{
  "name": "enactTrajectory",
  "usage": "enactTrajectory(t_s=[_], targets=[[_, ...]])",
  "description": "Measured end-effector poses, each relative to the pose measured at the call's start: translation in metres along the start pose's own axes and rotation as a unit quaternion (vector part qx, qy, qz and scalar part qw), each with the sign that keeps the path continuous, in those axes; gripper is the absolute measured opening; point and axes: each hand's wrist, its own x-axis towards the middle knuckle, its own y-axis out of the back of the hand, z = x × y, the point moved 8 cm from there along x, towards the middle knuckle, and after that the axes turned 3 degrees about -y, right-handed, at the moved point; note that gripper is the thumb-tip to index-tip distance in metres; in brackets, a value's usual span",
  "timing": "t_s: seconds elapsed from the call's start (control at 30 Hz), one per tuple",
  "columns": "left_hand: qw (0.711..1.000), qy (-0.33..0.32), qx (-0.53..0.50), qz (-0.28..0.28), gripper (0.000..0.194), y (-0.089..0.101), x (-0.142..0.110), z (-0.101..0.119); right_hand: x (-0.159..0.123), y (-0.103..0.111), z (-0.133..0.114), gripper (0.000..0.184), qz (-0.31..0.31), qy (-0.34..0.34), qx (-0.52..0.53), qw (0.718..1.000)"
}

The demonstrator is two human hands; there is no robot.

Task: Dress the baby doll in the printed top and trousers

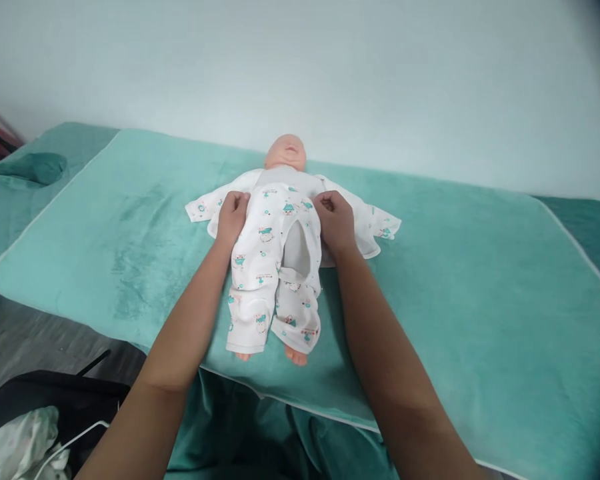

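Note:
A baby doll (286, 151) lies on its back on a teal towel (430, 280), head toward the wall. It wears white printed trousers (265, 280) with teal figures, and an open matching top (375, 227) spreads out beneath it. My left hand (233, 217) is closed on the trousers' waistband at the doll's right side. My right hand (335, 220) is closed on the waistband at the other side. The doll's bare feet (296, 357) stick out of the trouser legs near the towel's front edge.
The towel covers a teal-draped table (70, 143) against a pale wall. A teal cushion (30, 167) lies at the far left. Below the table's front left, a dark bag (55, 393) and crumpled white cloth (20, 443) sit on a grey floor.

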Motion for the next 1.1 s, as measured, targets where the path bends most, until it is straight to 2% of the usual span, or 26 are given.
enactTrajectory(t_s=[0.1,0.17,0.23,0.33,0.43,0.57,0.77,0.93,1.1], targets=[[0.999,0.001,-0.032,-0.001,0.021,0.006,-0.008,0.009,-0.009,0.009,0.0,0.016,0.019,-0.011,-0.014,1.0],[0.998,0.027,-0.056,-0.027,0.014,0.006,-0.014,0.007,-0.016,0.015,0.003,0.018,0.017,-0.033,-0.023,0.999],[0.993,0.053,-0.075,-0.072,0.004,0.003,-0.02,0.003,-0.024,0.018,0.009,0.022,-0.01,-0.073,-0.024,0.997],[0.987,0.07,-0.073,-0.122,0.014,0.005,-0.03,0.001,-0.04,0.017,0.015,0.025,-0.084,-0.126,0.013,0.988],[0.981,0.101,-0.033,-0.165,0.017,0.013,-0.041,0.0,-0.052,0.017,0.015,0.023,-0.131,-0.151,0.064,0.978],[0.962,0.151,0.001,-0.227,0.017,0.019,-0.055,0.002,-0.057,0.018,0.016,0.028,-0.159,-0.164,0.1,0.968],[0.942,0.2,-0.099,-0.252,0.023,0.015,-0.055,-0.008,-0.054,0.011,0.023,0.028,-0.177,-0.194,0.159,0.952],[0.912,0.214,-0.227,-0.266,0.039,0.006,-0.055,-0.014,-0.052,0.008,0.018,0.023,-0.179,-0.169,0.191,0.95],[0.902,0.202,-0.242,-0.293,0.053,0.003,-0.06,-0.012,-0.055,0.008,0.017,0.032,-0.193,-0.164,0.194,0.948]])
